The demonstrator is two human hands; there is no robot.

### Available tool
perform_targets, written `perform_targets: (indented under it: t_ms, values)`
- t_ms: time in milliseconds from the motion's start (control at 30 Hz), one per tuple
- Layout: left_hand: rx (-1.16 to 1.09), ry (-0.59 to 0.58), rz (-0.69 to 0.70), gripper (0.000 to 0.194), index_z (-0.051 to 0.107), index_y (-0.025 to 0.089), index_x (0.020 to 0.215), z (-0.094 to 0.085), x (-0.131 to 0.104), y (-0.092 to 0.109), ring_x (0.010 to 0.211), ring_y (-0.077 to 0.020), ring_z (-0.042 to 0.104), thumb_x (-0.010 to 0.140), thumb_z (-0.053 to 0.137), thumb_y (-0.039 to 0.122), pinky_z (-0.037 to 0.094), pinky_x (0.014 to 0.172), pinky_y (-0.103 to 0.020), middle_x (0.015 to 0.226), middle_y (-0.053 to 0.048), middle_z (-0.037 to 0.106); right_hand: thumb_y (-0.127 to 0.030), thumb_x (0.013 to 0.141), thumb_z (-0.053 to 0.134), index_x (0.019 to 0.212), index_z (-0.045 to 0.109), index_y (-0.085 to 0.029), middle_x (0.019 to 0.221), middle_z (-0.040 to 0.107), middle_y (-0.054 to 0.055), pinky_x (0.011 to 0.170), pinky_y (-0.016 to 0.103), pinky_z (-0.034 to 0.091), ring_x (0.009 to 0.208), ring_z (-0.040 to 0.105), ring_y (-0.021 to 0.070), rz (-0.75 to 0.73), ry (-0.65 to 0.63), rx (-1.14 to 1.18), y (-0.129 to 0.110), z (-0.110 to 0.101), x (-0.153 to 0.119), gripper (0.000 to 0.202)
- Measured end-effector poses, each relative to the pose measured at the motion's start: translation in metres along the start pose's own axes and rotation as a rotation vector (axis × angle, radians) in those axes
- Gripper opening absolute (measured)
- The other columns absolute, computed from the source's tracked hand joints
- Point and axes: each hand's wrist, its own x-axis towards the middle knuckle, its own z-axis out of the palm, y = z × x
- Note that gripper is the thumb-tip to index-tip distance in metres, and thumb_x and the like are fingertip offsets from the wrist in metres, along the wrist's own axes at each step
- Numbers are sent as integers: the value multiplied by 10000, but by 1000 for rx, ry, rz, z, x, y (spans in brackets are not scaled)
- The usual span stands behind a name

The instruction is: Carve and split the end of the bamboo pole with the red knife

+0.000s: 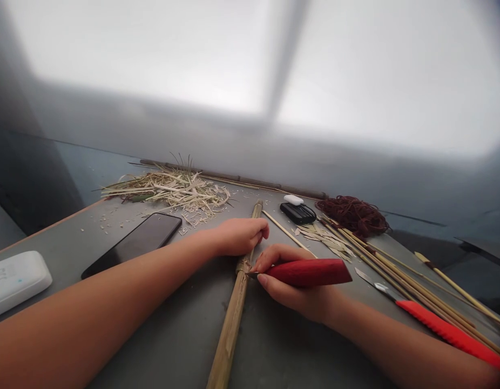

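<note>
A bamboo stick (pixel 229 337) runs away from me along the middle of the grey table, with a rough, frayed joint partway up. My left hand (pixel 240 236) is closed around the stick beyond that joint, its fingers curled and partly hidden. Held in my right hand (pixel 290 289) is a carving knife (pixel 312 272) with a thick red wooden handle. Its short blade touches the stick at the joint, and my fingertips sit close beside the blade.
A heap of shavings (pixel 173 189), a phone (pixel 132 243) and a white device (pixel 19 281) lie leftward. To the right are a black box (pixel 297 213), brown cord (pixel 353 215), thin sticks (pixel 390 270) and a red utility knife (pixel 448 329) with its blade out. A long pole (pixel 266 182) lies behind.
</note>
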Motion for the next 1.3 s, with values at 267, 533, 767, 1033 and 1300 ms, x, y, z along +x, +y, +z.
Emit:
perform_targets:
  t_ms: [267, 533, 767, 1033, 1300]
  values:
    - [25, 15, 13, 253, 564, 252, 1068, 2, 1, 1, 840, -176, 607, 915, 363, 274, 438, 681, -255, 1021, -1, 678, -122, 802, 605, 900, 673, -209, 966, 694, 49, 791, 297, 528, 828, 663, 168, -230, -413, -123, -10, -25, 11, 147]
    - [63, 117, -26, 304, 578, 272, 1094, 9, -1, 5, 901, -211, 644, 943, 322, 336, 452, 740, -287, 1028, -10, 700, -164, 904, 544, 871, 675, -206, 949, 671, 47, 786, 265, 490, 867, 618, 161, -385, -562, -405, -29, -30, 13, 142]
    - [69, 152, -71, 294, 592, 279, 1060, 12, -1, 10, 893, -211, 649, 932, 331, 320, 452, 750, -291, 1003, 1, 710, -133, 917, 487, 807, 586, -192, 887, 663, 45, 758, 297, 416, 796, 528, 156, -664, -499, -619, -23, -20, 9, 159]
    - [11, 188, -98, 270, 606, 266, 1007, 13, 0, 7, 844, -202, 640, 902, 357, 278, 440, 739, -282, 909, 10, 705, -110, 899, 528, 717, 555, -214, 711, 593, -15, 623, 299, 328, 631, 441, 138, -910, -281, -934, -13, -3, -3, 212]
    - [27, 178, -118, 284, 599, 259, 1049, 10, -2, 5, 921, -205, 651, 904, 355, 258, 448, 807, -290, 979, -9, 712, -103, 890, 553, 801, 588, -201, 854, 688, 24, 608, 305, 355, 676, 526, 144, -913, -228, -883, 0, -3, -4, 137]
